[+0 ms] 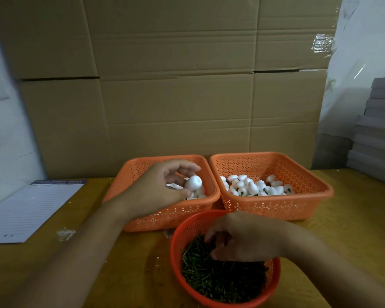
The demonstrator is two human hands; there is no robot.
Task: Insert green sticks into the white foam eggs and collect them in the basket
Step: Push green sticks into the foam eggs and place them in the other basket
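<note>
The left hand [159,187] has its fingers curled around 1 white foam egg [193,182], thumb below and fingertips arched above it, holding it just over the left orange basket [165,218]. More plain white eggs [199,193] lie in that basket's right-hand part, under the held egg; the hand hides the rest of the inside.

The right hand [242,237] reaches down into the round orange basket [182,232], its fingers bent and pointing into the pile of green sticks [220,278]. The fingertips are down among the sticks, and whether they pinch 1 cannot be told, since the knuckles hide the tips. The sticks are short, dark green and heaped in a loose tangle filling the round basket's bottom.

The right orange basket [276,210] stands just beside the left 1, their rims nearly touching, and both sit behind the round basket. Inside it lies a heap of foam eggs with green stubs [253,187] showing between them.

All 3 baskets rest on a yellowish wooden table [120,263]. A lined notepad [29,210] lies at the table's left edge, well apart from the baskets, and a small white scrap [66,233] lies near its corner. Flattened cardboard boxes [176,85] stand against the wall behind, and a stack of grey boards [376,134] rises at the far right.
</note>
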